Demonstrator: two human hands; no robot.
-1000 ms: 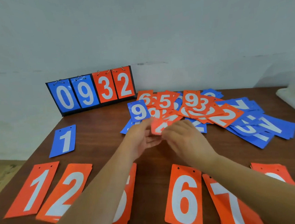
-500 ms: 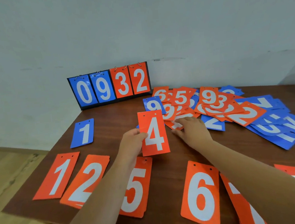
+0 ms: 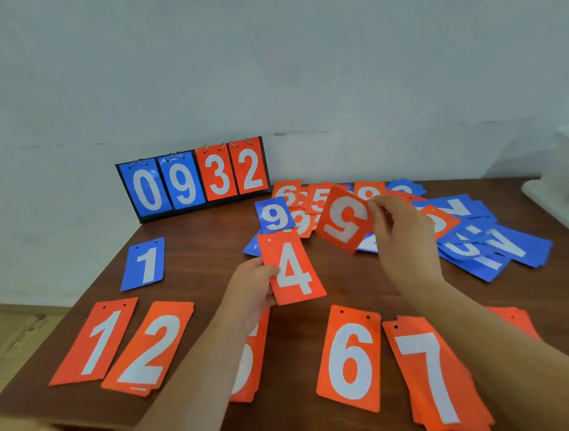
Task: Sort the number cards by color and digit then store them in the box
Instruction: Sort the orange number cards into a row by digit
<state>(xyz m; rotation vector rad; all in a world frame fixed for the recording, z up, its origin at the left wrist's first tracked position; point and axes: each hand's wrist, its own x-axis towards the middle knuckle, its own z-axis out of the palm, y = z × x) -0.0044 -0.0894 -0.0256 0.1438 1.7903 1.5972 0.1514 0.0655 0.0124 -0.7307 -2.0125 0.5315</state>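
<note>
Left hand [image 3: 255, 286] curled round orange 4 card [image 3: 293, 269], digit upright, long axis near-to-far, upside-down orange 5 card [image 3: 344, 222] pinched by raised right hand [image 3: 403, 236].

scoreboard [image 3: 193, 180]: 0932 | left-hand card [image 3: 293, 269]: 4 | right-hand card [image 3: 345, 222]: 5

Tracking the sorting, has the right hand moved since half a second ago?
Yes. The right hand has lifted off the loose pile of number cards, now pinching an upside-down orange 5 card right of the flat blue 9 card.
</note>
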